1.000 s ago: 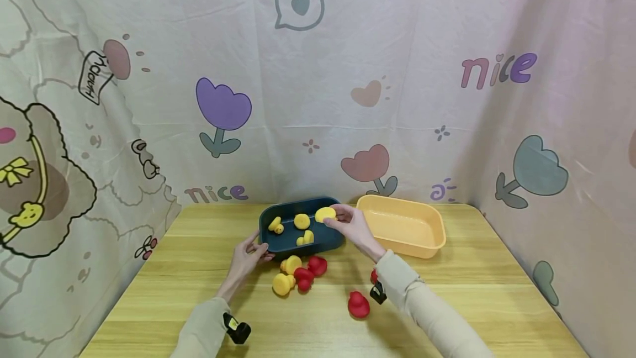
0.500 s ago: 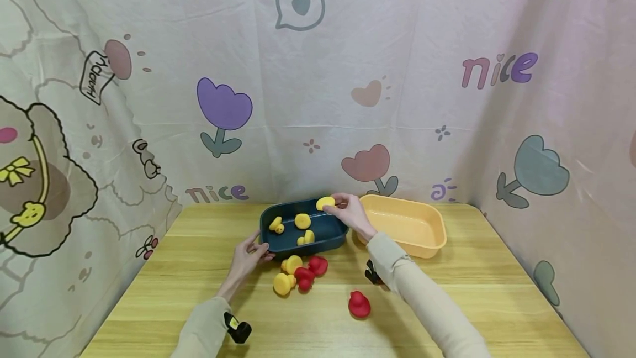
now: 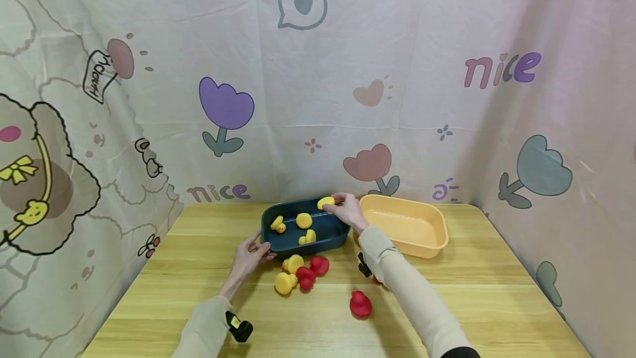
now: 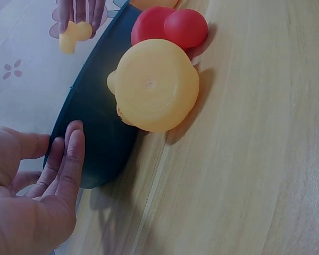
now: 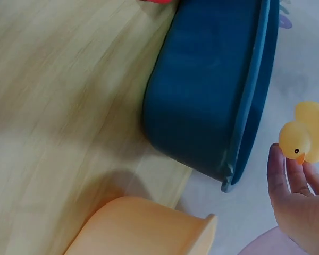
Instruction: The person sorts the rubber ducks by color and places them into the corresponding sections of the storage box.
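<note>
My left hand (image 3: 247, 258) pinches the rim of a dark blue tub (image 3: 325, 246) at its near left corner, thumb and fingers on either side of the wall in the left wrist view. Between the fingertips of my right hand (image 3: 349, 212) is a yellow rubber duck (image 5: 304, 133), held above the tub's far right end. Inside the tub lie three more yellow ducks (image 3: 303, 220), some on their sides. In front of it, two yellow ducks (image 3: 285, 283) and two red ducks (image 3: 319, 265) are bunched close together.
To the blue tub's right stands a light orange tub (image 3: 422, 245), partly behind my right hand. Another red duck (image 3: 360, 304) sits on the wooden table (image 3: 477, 303) nearer to me. A red bit (image 3: 376, 279) shows beside my right sleeve. A printed curtain (image 3: 308, 98) hangs behind.
My right hand has carried the yellow duck slightly farther back over the tub, and the forearm has swung left. My left hand keeps its hold on the rim.
</note>
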### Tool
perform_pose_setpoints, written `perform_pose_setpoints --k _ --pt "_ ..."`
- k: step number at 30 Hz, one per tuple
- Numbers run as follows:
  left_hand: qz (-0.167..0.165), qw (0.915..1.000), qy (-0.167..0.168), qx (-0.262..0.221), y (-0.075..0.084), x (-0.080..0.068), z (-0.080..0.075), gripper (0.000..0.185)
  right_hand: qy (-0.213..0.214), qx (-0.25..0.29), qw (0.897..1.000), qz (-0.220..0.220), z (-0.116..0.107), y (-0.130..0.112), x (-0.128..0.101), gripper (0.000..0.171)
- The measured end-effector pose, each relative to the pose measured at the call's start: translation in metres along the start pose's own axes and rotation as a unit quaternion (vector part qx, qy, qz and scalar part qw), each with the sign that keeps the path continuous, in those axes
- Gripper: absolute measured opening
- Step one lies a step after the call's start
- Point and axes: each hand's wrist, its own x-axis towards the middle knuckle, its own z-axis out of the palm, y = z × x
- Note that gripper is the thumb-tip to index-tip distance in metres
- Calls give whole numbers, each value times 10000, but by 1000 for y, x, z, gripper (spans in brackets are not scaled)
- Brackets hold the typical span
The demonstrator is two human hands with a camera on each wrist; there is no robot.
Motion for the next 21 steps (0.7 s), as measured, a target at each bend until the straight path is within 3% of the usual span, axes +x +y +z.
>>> perform_pose_setpoints --k 15,21 --pt "-47 10000 47 -9 0 1 1 61 206 -80 9998 1 6 10 8 46" --pt "-49 10000 50 -21 0 1 0 62 254 -45 9996 -136 3 11 3 40"
